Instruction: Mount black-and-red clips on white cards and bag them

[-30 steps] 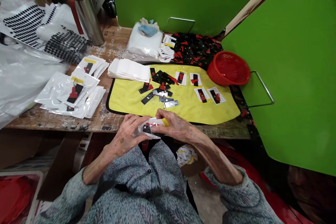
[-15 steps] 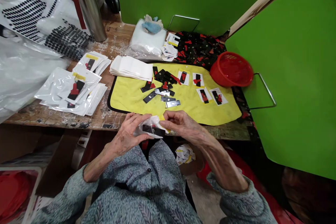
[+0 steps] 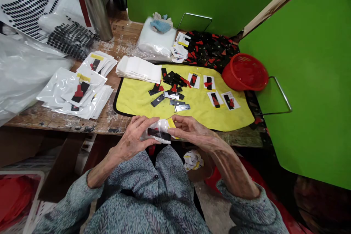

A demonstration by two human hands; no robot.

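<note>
My left hand [image 3: 133, 137] grips a small clear plastic bag [image 3: 150, 127] between thumb and fingers, just off the table's front edge. Inside or partly inside it are a flat black piece [image 3: 165, 136] with a bit of red and a white card [image 3: 163, 123] with a yellow end. My right hand [image 3: 193, 129] pinches that yellow end; how far the card sits in the bag I cannot tell. Beyond both hands, several black, red and silvery flat pieces [image 3: 172, 80] lie heaped on a yellow cloth [image 3: 137, 98]. To their right, several white cards [image 3: 231, 101] each bear a black-and-red piece.
A stack of white sleeves [image 3: 138, 68] overlaps the cloth's back left. Filled bags [image 3: 63, 84] are piled on the left, near a steel flask [image 3: 97, 11]. At the right stand a red basket [image 3: 244, 73] and a wire handle [image 3: 282, 97]; green panels [image 3: 312, 80] rise behind.
The card and black piece have turned slightly between my hands, and the card's yellow end shows more. The whole view has shifted a little; the things on the table lie as before.
</note>
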